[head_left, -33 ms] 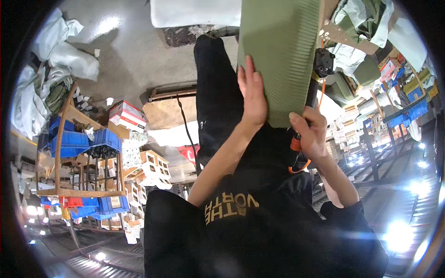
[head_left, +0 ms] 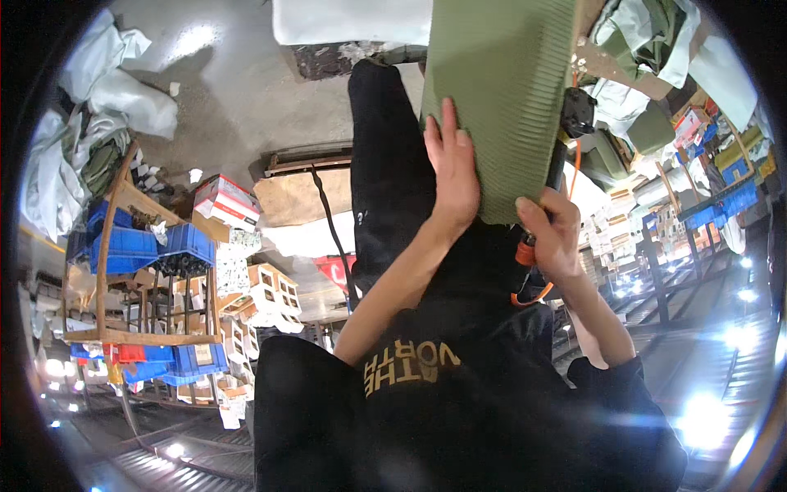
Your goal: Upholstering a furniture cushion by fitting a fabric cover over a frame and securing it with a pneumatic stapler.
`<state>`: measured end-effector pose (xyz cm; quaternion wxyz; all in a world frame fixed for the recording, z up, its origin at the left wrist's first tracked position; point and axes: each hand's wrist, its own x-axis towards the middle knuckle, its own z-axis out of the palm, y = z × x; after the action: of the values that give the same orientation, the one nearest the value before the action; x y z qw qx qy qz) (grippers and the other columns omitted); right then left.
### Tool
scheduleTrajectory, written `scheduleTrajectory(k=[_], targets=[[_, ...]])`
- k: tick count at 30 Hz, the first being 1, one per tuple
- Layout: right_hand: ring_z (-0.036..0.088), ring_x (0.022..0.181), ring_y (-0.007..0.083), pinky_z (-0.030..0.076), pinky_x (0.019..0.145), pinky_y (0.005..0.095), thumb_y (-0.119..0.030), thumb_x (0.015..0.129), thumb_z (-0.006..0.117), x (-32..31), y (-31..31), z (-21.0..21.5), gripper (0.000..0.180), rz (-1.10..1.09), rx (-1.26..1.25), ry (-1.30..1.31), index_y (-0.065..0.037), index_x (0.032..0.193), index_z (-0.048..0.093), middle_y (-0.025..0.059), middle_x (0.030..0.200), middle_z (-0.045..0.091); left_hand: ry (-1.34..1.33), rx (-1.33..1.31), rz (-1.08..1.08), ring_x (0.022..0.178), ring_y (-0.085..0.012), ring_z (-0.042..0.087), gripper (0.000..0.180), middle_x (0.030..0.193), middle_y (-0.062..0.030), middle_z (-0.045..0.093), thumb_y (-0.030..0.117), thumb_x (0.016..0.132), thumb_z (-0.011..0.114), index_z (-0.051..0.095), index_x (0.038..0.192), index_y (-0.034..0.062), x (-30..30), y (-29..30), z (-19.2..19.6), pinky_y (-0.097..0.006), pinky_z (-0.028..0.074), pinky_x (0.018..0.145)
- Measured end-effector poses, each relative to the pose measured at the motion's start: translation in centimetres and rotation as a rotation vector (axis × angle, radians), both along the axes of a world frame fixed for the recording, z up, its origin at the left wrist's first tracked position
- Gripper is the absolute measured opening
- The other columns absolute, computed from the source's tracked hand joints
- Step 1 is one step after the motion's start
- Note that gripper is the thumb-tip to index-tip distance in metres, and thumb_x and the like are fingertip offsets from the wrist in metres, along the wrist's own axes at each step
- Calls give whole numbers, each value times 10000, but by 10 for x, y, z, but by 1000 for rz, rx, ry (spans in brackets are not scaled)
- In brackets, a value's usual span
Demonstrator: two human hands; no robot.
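You held a big green ribbed fabric panel (head_left: 500,90) up over your black trousers. Your left hand (head_left: 453,168) lay flat and open on its left edge. Your right hand (head_left: 549,234) pinched its bottom corner and also gripped an orange-and-black tool (head_left: 526,254).

Blue bins (head_left: 123,248) on a wooden rack (head_left: 105,246), white sacks (head_left: 123,90).

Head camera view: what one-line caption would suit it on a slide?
Left hand pressed flat on a ribbed green panel, right hand gripping its lower edge beside an orange-and-black tool.
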<state>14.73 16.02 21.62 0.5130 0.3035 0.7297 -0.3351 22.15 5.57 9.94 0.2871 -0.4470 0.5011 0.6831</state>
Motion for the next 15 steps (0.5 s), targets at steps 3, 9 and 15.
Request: scheduleTrajectory(k=[3,9,15], targets=[[475,958,197,394,838,337,-138,882,650,-3,-1,-12,189,19,-29,68,47,919,654,112,1012,499,182,-146,-101,1446,-482,65,576,1578,-260,153,341,1052,246,216,1533,26,-9,-4,13,-521,50,1181],[496,966,221,403,855,337,-152,890,637,-1,3,-16,223,23,-99,177,47,986,658,116,1065,504,197,-250,-186,1395,-608,76,591,1531,-386,96,282,991,468,289,1523,99,-12,6,40,-602,158,1145],[521,955,238,422,857,345,-144,888,648,0,13,-22,171,126,-92,206,13,951,672,136,1064,512,314,-299,-240,1355,-648,156,649,1523,-388,111,175,922,579,314,1510,99,-4,7,35,-609,257,1111]])
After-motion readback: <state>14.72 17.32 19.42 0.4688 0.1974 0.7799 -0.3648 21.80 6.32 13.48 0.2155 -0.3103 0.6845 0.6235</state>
